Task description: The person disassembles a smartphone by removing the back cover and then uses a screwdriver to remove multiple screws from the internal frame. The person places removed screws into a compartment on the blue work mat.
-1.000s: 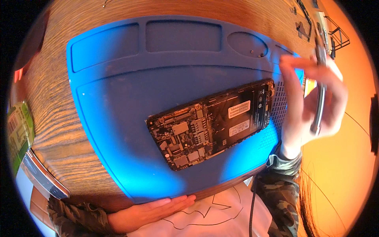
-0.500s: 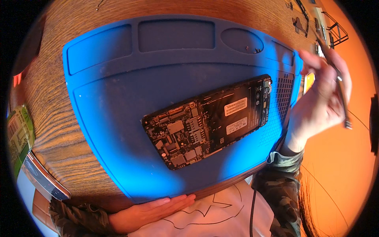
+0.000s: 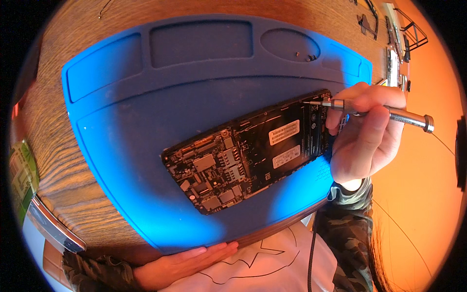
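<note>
An opened smartphone [image 3: 253, 151] lies tilted on a blue silicone work mat [image 3: 146, 109], its circuit board showing at the left and its black battery with white labels at the right. My right hand [image 3: 367, 131] grips a slim metal precision screwdriver [image 3: 406, 117]. The screwdriver's thin tip points left, over the upper right part of the phone; whether it touches is not clear. At the mat's near edge my left hand [image 3: 189, 263] lies flat with fingers stretched out, holding nothing.
Small dark screws [image 3: 310, 58] sit in the mat's oval tray. Dark phone parts [image 3: 367, 24] and other items lie on the wooden table [image 3: 73, 160] at the far right. Another phone [image 3: 56, 224] and a green package [image 3: 23, 165] are at the left edge.
My right hand has come left and down to the phone, swinging the screwdriver from upright to nearly level. Mat and phone appear slightly further left in view. My left hand stays put.
</note>
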Available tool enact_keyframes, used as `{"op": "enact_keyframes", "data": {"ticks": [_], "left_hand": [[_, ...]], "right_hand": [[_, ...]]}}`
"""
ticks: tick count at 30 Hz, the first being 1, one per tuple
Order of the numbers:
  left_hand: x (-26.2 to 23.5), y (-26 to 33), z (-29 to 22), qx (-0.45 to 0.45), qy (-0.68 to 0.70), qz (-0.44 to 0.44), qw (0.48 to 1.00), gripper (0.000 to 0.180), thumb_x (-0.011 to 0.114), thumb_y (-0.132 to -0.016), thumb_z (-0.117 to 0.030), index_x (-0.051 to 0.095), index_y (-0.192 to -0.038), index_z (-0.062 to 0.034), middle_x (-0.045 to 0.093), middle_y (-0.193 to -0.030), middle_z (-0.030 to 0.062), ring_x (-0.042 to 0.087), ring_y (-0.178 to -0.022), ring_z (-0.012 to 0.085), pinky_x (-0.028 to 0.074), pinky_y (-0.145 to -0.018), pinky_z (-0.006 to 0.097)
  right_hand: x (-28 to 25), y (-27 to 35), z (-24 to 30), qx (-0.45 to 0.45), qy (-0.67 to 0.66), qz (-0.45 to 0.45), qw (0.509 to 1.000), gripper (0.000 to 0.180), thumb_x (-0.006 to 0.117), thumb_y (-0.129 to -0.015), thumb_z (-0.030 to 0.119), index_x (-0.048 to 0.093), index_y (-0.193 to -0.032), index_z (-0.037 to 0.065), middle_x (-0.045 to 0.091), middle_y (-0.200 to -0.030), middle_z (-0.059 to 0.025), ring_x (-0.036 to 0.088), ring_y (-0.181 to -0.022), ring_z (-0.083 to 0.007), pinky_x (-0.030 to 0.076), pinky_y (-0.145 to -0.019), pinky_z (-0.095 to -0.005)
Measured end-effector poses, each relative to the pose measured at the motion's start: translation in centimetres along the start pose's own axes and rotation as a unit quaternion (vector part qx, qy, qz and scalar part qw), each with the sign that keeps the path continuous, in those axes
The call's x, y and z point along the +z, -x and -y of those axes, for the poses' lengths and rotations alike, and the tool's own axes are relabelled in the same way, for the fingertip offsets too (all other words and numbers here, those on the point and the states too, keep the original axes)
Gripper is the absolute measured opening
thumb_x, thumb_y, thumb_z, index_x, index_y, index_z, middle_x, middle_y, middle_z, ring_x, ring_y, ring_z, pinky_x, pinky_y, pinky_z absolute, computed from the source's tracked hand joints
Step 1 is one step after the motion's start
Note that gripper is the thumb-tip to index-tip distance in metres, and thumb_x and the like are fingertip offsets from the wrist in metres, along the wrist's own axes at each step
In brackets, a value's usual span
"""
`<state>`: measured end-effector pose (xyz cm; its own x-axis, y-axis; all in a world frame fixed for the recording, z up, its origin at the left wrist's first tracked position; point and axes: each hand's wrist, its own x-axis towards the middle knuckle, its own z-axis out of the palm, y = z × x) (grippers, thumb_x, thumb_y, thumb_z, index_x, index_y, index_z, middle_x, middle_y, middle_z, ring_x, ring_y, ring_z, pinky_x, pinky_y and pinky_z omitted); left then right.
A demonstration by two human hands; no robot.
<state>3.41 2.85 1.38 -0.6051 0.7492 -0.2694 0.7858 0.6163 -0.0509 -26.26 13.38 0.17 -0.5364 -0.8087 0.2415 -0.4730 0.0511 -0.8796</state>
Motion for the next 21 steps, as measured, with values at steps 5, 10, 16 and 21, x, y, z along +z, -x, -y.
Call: {"op": "enact_keyframes", "data": {"ticks": [5,10,16,21], "left_hand": [[0.03,-0.07,-0.09,0.002,-0.005,0.005,1.000,0.060,0.030,-0.095,-0.017,0.004,-0.149,-0.0134,0.008,-0.155,-0.0021,0.014,-0.140,0.0117,0.014,-0.112,0.031],[-0.03,-0.07,-0.26,-0.001,-0.001,0.009,1.000,0.061,0.031,-0.093,-0.016,0.005,-0.149,-0.0135,0.009,-0.155,-0.0018,0.014,-0.140,0.0123,0.014,-0.112,0.031],[-0.07,-0.08,-0.29,-0.017,0.013,0.005,1.000,0.062,0.032,-0.092,-0.018,0.006,-0.149,-0.0154,0.008,-0.155,-0.0021,0.014,-0.141,0.0136,0.012,-0.113,0.033],[-0.18,-0.03,-0.15,-0.013,0.019,0.008,1.000,0.062,0.032,-0.092,-0.020,0.007,-0.149,-0.0159,0.008,-0.155,-0.0022,0.013,-0.141,0.0141,0.010,-0.113,0.034]], "right_hand": [[-0.01,-0.05,0.36,0.002,0.043,0.024,0.999,0.024,0.036,-0.099,0.020,0.044,-0.092,-0.001,0.051,-0.070,-0.0130,0.044,-0.053,-0.0132,0.035,-0.047,-0.0211],[-0.19,0.08,0.33,0.010,0.033,0.016,0.999,0.024,0.036,-0.099,0.021,0.044,-0.093,-0.001,0.052,-0.071,-0.0145,0.045,-0.053,-0.0131,0.036,-0.048,-0.0205],[-0.29,0.14,0.57,-0.003,0.072,0.031,0.997,0.026,0.036,-0.099,0.023,0.044,-0.093,-0.001,0.053,-0.072,-0.0151,0.046,-0.054,-0.0135,0.037,-0.047,-0.0202],[-0.20,0.17,0.50,0.007,0.054,0.022,0.998,0.027,0.037,-0.099,0.023,0.044,-0.093,-0.002,0.053,-0.074,-0.0157,0.047,-0.054,-0.0140,0.037,-0.046,-0.0205]]}}
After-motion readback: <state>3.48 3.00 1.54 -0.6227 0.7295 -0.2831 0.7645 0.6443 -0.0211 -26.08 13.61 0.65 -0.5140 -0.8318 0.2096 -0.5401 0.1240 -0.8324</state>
